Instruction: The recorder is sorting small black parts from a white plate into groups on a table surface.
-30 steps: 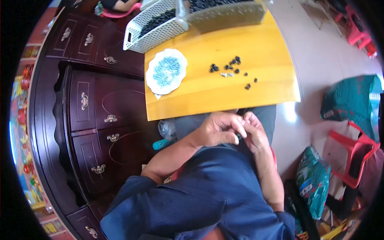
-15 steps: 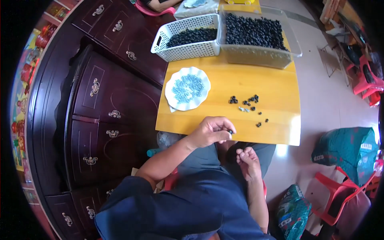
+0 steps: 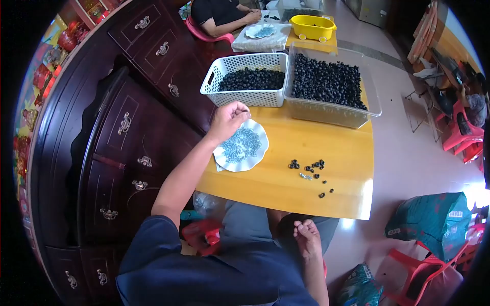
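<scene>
My left hand (image 3: 229,122) is stretched forward over the far left edge of a scalloped white plate (image 3: 260,151), just in front of a white perforated basket (image 3: 247,98). Its fingers are curled together, and whatever they hold is too small to make out. Small clear-bluish pieces (image 3: 240,145) cover the plate's middle. My right hand (image 3: 307,238) is drawn back above my lap, below the table's near edge, with thumb and fingers pinched; no object can be made out there. Several small black rings (image 3: 317,164) lie loose on the yellow table (image 3: 286,196) beside a few silvery bits (image 3: 305,176).
Black pieces (image 3: 250,80) partly fill the basket, and more fill a clear plastic bin (image 3: 332,116) to its right. Beyond stand a yellow wheeled tub (image 3: 312,28) and a seated co-worker (image 3: 219,15). A dark wooden cabinet (image 3: 153,115) borders the left; green bags (image 3: 431,222) stand right.
My left hand has moved forward and left, from the table's near edge to beside the basket. A small black piece showed in its fingers before. The view has tilted up; my right hand stays pinched.
</scene>
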A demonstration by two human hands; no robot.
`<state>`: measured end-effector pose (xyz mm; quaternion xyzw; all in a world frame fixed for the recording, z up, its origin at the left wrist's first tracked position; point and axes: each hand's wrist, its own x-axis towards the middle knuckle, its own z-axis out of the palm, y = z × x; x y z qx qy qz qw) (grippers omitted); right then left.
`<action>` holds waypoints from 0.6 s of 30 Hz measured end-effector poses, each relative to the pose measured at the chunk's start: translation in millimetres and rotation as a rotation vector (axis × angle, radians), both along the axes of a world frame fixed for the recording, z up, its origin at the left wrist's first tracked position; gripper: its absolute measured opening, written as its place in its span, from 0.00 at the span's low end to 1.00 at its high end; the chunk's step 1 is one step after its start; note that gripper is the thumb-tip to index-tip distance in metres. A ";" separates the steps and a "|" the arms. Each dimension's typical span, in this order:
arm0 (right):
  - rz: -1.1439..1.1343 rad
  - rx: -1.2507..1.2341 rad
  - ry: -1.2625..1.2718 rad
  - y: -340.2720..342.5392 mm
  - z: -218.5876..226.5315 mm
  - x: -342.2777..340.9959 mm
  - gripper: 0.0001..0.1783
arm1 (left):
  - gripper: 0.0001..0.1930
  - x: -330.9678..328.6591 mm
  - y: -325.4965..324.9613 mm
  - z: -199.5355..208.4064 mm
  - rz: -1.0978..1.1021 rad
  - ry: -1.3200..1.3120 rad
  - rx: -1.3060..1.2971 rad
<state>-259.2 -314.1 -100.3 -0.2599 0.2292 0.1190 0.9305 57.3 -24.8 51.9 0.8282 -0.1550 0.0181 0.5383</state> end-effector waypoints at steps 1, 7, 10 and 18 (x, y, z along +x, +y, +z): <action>-0.002 -0.005 -0.006 -0.6 -0.5 0.2 0.06 | 0.05 7.2 -2.4 2.5 -0.002 -0.006 -0.005; -0.010 0.000 0.036 -2.6 -0.5 3.7 0.07 | 0.02 33.2 -24.1 5.9 0.033 -0.294 0.118; 0.001 0.008 0.028 -3.4 -5.0 2.3 0.06 | 0.03 56.1 -19.1 2.5 0.038 -0.234 0.129; 0.024 0.005 0.063 0.1 5.3 10.7 0.08 | 0.10 133.9 -8.0 11.1 0.254 -0.245 0.440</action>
